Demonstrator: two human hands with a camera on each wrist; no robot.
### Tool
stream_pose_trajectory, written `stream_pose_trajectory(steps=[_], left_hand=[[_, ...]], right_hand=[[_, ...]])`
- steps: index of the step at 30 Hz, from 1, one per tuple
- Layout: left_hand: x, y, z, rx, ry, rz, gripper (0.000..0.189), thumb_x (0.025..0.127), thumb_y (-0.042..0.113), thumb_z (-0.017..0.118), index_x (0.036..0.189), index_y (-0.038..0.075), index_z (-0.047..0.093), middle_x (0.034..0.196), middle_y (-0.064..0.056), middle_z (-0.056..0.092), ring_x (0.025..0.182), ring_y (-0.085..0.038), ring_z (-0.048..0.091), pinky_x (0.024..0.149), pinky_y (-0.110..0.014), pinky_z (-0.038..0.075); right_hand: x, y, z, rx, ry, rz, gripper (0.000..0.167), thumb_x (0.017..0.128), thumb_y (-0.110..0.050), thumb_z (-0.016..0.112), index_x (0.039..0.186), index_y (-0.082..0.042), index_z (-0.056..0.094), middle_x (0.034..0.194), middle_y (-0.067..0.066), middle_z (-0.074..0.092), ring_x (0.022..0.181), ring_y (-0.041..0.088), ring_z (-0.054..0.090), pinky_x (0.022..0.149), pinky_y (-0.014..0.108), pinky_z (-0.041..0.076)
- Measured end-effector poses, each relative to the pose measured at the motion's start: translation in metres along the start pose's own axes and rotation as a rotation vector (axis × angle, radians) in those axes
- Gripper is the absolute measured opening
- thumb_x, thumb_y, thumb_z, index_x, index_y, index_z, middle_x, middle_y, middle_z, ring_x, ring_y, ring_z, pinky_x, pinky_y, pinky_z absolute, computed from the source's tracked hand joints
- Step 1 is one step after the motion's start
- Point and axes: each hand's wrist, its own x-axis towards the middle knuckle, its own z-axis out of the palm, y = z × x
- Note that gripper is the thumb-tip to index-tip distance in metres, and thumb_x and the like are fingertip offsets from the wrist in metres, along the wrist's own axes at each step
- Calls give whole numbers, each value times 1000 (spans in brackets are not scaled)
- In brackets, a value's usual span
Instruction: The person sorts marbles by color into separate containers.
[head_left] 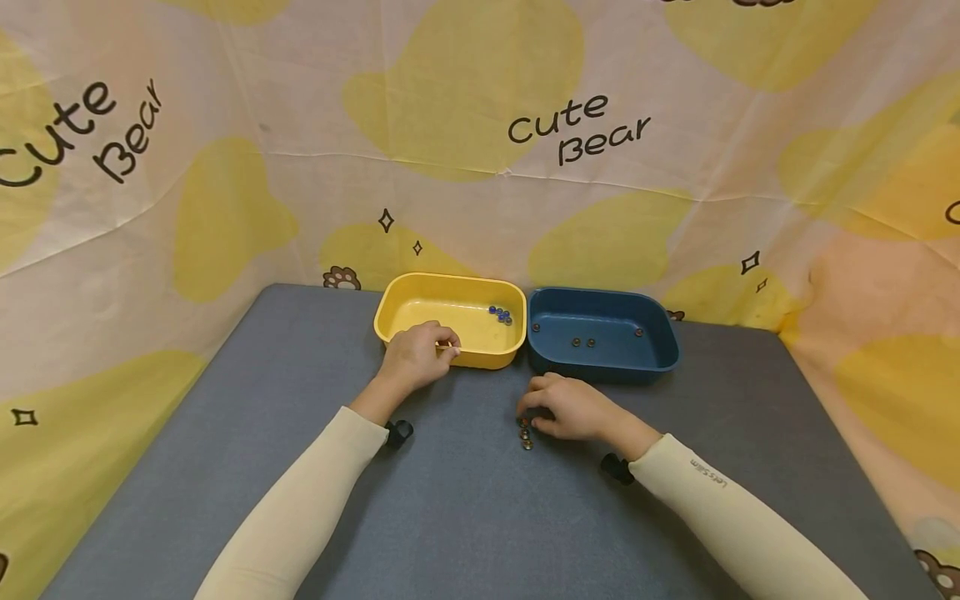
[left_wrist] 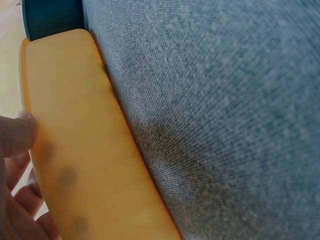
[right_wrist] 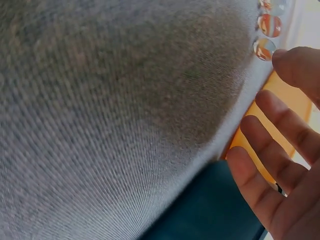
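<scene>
At the near rim of the yellow bin [head_left: 487, 360], my left hand [head_left: 417, 357] pinches the edge, thumb on the outer side and fingers inside. The thumb [left_wrist: 19, 134] shows on that rim in the left wrist view. My right hand [head_left: 573, 408] hovers over the table with fingers loosely bent and apart. Just by its thumb, a short row of orange-and-clear marbles [head_left: 524, 434] lies on the table. In the right wrist view the nearest marble [right_wrist: 264, 49] is close to the thumb tip; nothing shows between the fingers.
Several blue marbles [head_left: 500, 314] lie in the yellow bin's right side. A dark blue bin [head_left: 600, 364] stands against it on the right, with several brownish marbles [head_left: 591, 342] spread inside. A patterned cloth [head_left: 465, 100] hangs behind the grey table [head_left: 450, 517].
</scene>
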Motion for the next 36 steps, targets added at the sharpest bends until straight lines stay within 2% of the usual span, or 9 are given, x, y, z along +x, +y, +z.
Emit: stream_pose_trajectory(steps=[6, 26, 36], left_hand=[[0, 0, 0, 5, -4, -1, 12, 89, 33, 66, 94, 24, 73, 85, 3, 62, 77, -15, 61, 68, -34, 48], [-1, 1, -1, 7, 15, 11, 12, 88, 31, 66, 94, 24, 73, 84, 3, 61, 75, -15, 61, 66, -33, 48], [-1, 1, -1, -1, 7, -2, 11, 89, 30, 65, 93, 24, 73, 83, 4, 61, 75, -15, 60, 67, -34, 47]], right_hand=[[2, 0, 5, -18, 13, -10, 19, 83, -16, 71, 101, -23, 71, 93, -6, 60, 88, 14, 55, 78, 32, 50], [7, -1, 7, -16, 25, -36, 16, 83, -12, 72, 95, -22, 73, 93, -6, 62, 88, 14, 56, 77, 31, 50], [5, -1, 4, -10, 22, -13, 14, 84, -14, 72, 96, -23, 73, 94, -6, 62, 90, 14, 57, 79, 32, 51]])
